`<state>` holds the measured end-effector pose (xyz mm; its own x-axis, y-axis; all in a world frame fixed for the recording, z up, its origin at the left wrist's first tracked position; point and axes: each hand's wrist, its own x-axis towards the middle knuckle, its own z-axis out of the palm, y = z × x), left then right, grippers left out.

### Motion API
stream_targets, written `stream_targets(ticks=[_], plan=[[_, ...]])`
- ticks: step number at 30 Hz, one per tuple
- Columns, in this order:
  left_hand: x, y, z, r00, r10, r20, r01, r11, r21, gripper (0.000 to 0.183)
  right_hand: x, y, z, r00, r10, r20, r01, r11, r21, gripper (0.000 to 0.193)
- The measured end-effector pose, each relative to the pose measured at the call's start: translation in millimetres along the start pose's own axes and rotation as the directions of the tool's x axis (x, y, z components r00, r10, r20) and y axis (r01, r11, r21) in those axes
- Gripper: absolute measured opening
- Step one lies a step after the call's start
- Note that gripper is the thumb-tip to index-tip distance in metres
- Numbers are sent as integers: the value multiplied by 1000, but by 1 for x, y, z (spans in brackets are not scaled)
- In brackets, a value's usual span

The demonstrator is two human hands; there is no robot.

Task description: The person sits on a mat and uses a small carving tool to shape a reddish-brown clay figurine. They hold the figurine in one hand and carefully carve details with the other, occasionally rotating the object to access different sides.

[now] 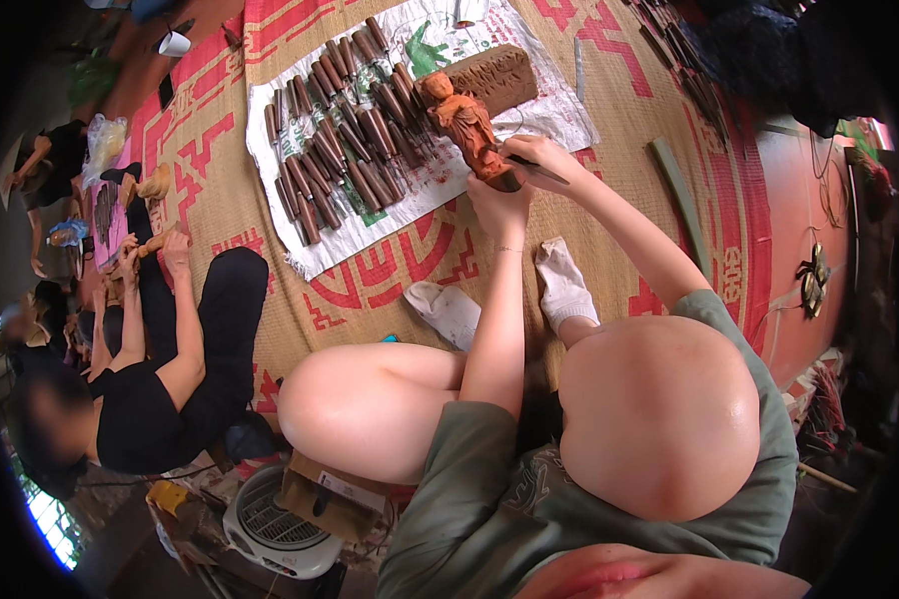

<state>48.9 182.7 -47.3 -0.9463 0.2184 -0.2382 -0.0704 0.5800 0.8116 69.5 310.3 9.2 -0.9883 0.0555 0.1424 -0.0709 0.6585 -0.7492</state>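
Observation:
A reddish-brown carved wooden figurine (461, 120) leans back against a dark carved wooden block (499, 78). My left hand (499, 207) is closed round the figurine's base from below. Against its lower right side, my right hand (539, 158) grips a slim carving tool (541, 172); the tool's tip is too small to make out. Left of the figurine, several carving chisels (345, 130) with dark wooden handles lie in rows. They rest with the block on a white woven sack (335, 258) printed in green and red.
My knees and socked feet border the near side of the patterned straw mat (609, 215). A green strip (679, 205) and more tools (674, 70) lie to the right. At left a co-worker (155, 399) handles a wooden piece. A round grille appliance (280, 524) and cardboard box (330, 499) stand near left.

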Motion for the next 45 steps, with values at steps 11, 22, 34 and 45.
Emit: stream_targets(ticks=[11, 22, 34, 45], plan=[[1, 2, -3, 1000, -8, 30, 10, 997, -77, 83, -2, -3, 3, 1000, -26, 11, 26, 999, -29, 13], [-1, 1, 0, 998, 42, -54, -41, 999, 11, 83, -15, 2, 1, 991, 49, 123, -51, 999, 11, 18], [1, -5, 2, 994, 73, -85, -73, 997, 7, 75, -9, -9, -2, 988, 81, 133, -87, 995, 40, 18], [1, -6, 1, 997, 55, -56, -54, 998, 15, 75, 3, -7, -2, 985, -53, 167, 55, 998, -9, 24]])
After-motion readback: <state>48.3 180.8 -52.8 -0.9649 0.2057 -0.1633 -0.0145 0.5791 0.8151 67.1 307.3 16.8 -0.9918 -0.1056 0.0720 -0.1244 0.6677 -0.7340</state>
